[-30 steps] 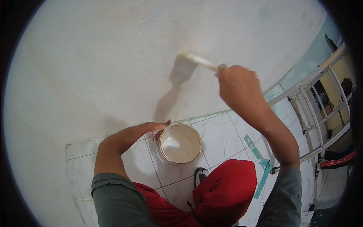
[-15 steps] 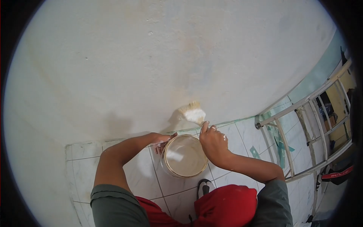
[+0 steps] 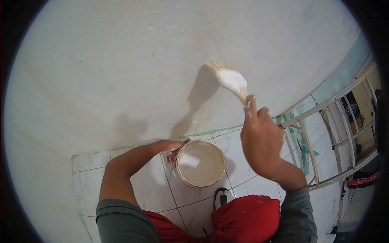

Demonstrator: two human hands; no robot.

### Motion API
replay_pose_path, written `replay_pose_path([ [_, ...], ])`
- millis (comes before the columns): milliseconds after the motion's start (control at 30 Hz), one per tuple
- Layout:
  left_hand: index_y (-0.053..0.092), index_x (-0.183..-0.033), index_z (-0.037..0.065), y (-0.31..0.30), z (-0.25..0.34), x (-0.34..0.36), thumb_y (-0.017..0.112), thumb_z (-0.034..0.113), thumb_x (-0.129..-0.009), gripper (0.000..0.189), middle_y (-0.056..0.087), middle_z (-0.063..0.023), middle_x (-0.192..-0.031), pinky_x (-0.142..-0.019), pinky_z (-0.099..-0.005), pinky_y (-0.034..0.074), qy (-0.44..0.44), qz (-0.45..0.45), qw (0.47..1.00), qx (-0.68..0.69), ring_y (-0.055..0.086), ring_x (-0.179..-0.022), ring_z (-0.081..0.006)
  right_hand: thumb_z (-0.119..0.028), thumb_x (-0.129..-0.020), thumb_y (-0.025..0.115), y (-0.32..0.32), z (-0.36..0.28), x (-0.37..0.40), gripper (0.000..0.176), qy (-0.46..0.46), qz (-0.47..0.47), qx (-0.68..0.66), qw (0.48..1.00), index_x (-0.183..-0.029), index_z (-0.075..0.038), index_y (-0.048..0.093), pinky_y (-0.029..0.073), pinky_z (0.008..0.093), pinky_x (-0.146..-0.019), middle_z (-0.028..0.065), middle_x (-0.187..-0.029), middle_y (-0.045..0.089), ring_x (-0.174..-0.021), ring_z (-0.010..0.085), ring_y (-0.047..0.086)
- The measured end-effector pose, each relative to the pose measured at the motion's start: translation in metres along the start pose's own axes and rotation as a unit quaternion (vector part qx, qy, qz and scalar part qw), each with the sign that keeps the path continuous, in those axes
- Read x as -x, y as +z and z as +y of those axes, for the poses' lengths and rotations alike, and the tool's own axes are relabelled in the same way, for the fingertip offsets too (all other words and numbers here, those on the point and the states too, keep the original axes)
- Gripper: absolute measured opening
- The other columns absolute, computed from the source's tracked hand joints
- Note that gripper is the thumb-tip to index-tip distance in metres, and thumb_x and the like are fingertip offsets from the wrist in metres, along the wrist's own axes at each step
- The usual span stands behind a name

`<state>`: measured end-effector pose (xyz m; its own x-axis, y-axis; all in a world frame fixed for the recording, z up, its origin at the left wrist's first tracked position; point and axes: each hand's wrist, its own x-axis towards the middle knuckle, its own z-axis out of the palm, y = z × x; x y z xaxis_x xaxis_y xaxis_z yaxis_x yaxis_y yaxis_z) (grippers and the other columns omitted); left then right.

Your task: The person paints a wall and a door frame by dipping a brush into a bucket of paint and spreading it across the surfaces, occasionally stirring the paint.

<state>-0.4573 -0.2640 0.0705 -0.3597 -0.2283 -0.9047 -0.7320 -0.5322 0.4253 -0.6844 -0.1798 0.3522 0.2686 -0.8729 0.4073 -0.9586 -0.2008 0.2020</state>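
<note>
White-coated, the ragged brush (image 3: 231, 79) pointed slantwise toward 11 o'clock, right hand (image 3: 263, 137) clenching it; left hand (image 3: 173, 150) gripped the round bucket (image 3: 200, 165)'s 10-o'clock edge.

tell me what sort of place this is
Likely a room in a home being painted: a brush coated white at the wall, a bucket over floor tiles, and a ladder alongside.

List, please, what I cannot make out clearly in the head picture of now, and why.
All in the head view:
- Left hand: grip unclear, bucket partly covers fingers.
- Right hand: its own back hides the palm.
- Bucket contents: depth unclear, pale with glare.
- Ladder-like frame: cut off by dark lens edge.
- Lettering on red strip: too small.
</note>
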Motion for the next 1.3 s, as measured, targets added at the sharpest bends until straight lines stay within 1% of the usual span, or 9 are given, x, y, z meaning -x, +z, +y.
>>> replay_pose_path([
  [67,0.061,-0.068,0.001,-0.011,-0.003,-0.015,0.005,0.093,-0.044,0.11,0.055,-0.0155,-0.059,-0.086,-0.0503,0.035,-0.031,-0.105,0.993,-0.039,0.056,-0.063,-0.0279,-0.005,-0.069,0.054,0.033,-0.01,0.016,0.042,-0.025,0.05,0.081,0.995,-0.109,0.007,0.046,0.044,0.0257,-0.036,0.0117,-0.069,0.053,-0.05,0.0177,0.059],
  [200,0.062,-0.068,0.001,-0.008,-0.003,-0.016,0.005,0.091,-0.048,0.109,0.056,-0.0152,-0.059,-0.085,-0.049,0.037,-0.036,-0.07,0.996,-0.04,0.056,-0.063,-0.0266,-0.007,-0.069,0.055,0.091,-0.031,0.038,0.047,-0.082,-0.035,0.073,0.993,-0.112,0.008,0.045,0.046,0.0244,-0.037,0.0112,-0.068,0.054,-0.051,0.0152,0.059],
  [267,0.062,-0.079,0.001,-0.011,-0.002,-0.018,0.013,0.087,-0.059,0.101,0.06,-0.0159,-0.069,-0.085,-0.0484,0.037,-0.038,-0.078,0.992,-0.089,0.059,-0.068,-0.0271,-0.002,-0.069,0.054,0.107,-0.038,0.042,0.048,-0.071,-0.096,0.019,0.993,-0.113,0.011,0.04,0.049,0.0299,-0.041,0.0156,-0.068,0.052,-0.05,0.0207,0.058],
  [500,0.051,-0.11,-0.001,0.012,0.012,0.017,0.03,0.073,-0.069,0.087,0.058,-0.0166,-0.105,-0.088,-0.0472,0.036,-0.077,-0.13,0.984,-0.099,0.058,-0.094,-0.03,-0.001,-0.07,0.051,0.129,-0.034,0.043,0.041,-0.083,-0.154,-0.054,0.983,-0.109,0.011,0.044,0.05,0.0323,-0.043,0.0168,-0.069,0.055,-0.052,0.0251,0.06],
  [567,0.047,-0.116,0.0,0.011,0.006,0.0,0.034,0.073,-0.069,0.088,0.056,-0.016,-0.11,-0.09,-0.0471,0.035,-0.169,-0.161,0.969,-0.073,0.054,-0.101,-0.0296,-0.002,-0.073,0.051,0.147,-0.03,0.042,0.03,-0.115,-0.166,-0.071,0.977,-0.101,0.008,0.05,0.05,0.0319,-0.044,0.0158,-0.068,0.056,-0.053,0.0248,0.061],
  [800,0.049,-0.117,0.008,0.027,0.016,-0.002,0.034,0.067,-0.075,0.074,0.053,-0.01,-0.117,-0.09,-0.0415,0.034,-0.259,-0.227,0.923,-0.172,0.052,-0.105,-0.0207,-0.003,-0.078,0.047,0.067,-0.001,0.018,0.032,-0.021,-0.069,-0.104,0.992,-0.108,0.005,0.048,0.046,0.0349,-0.043,0.0164,-0.066,0.054,-0.05,0.0276,0.057],
  [867,0.046,-0.119,0.003,0.027,0.015,-0.007,0.046,0.07,-0.07,0.083,0.057,-0.0076,-0.112,-0.093,-0.0441,0.033,-0.261,-0.26,0.911,-0.186,0.051,-0.108,-0.0229,-0.004,-0.079,0.047,0.067,-0.001,0.025,0.033,0.017,-0.052,-0.095,0.994,-0.111,0.005,0.046,0.046,0.0344,-0.042,0.0161,-0.067,0.053,-0.049,0.0268,0.056],
  [1133,0.049,-0.115,0.004,0.026,0.026,-0.009,0.047,0.064,-0.073,0.073,0.058,-0.0056,-0.11,-0.092,-0.0421,0.034,-0.208,-0.204,0.916,-0.274,0.052,-0.105,-0.0223,-0.002,-0.076,0.049,0.179,-0.026,0.063,0.043,-0.076,-0.132,-0.035,0.988,-0.116,0.009,0.039,0.048,0.033,-0.039,0.017,-0.069,0.052,-0.048,0.0245,0.058],
  [1300,0.056,-0.105,0.009,0.041,0.047,-0.008,0.047,0.056,-0.079,0.054,0.061,-0.0044,-0.1,-0.083,-0.039,0.039,0.03,-0.047,0.97,-0.235,0.058,-0.092,-0.0196,-0.002,-0.075,0.05,0.191,-0.023,0.062,0.04,-0.117,-0.155,-0.021,0.981,-0.112,0.01,0.041,0.048,0.0308,-0.039,0.016,-0.068,0.054,-0.051,0.023,0.06],
])
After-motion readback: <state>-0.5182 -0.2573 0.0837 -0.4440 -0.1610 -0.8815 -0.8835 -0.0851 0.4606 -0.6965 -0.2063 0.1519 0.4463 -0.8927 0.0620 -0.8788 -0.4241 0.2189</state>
